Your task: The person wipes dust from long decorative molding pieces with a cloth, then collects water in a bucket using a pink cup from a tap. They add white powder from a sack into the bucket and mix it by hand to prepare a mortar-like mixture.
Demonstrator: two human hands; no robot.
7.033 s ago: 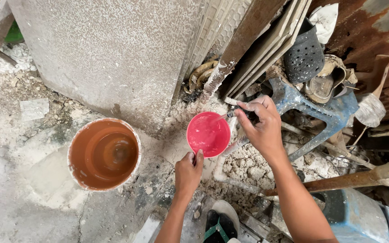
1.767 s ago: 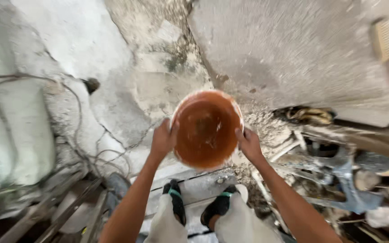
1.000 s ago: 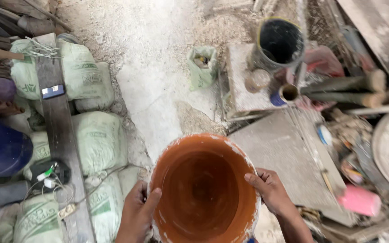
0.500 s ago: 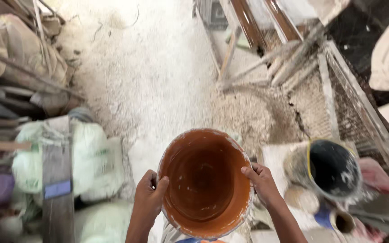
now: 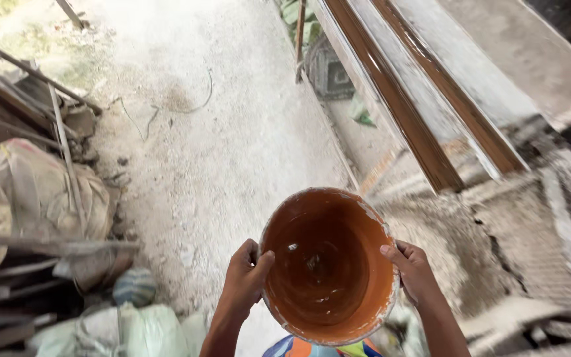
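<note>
Bright daylight washes out the pale ground (image 5: 219,132) at the top (nearly overexposed there). The right edge smears with motion blur, the left debris sits in softer shade, and shadows stay faint.

— How many buckets are seen, and how many hands?
— One orange bucket (image 5: 328,268) is counted, gripped at its rim by two hands: a left hand (image 5: 246,277) and a right hand (image 5: 412,270).
— And at the edges?
— Two brown-edged boards (image 5: 431,112) are counted on the right; at least two filled sacks (image 5: 34,198) are made out on the left.
</note>
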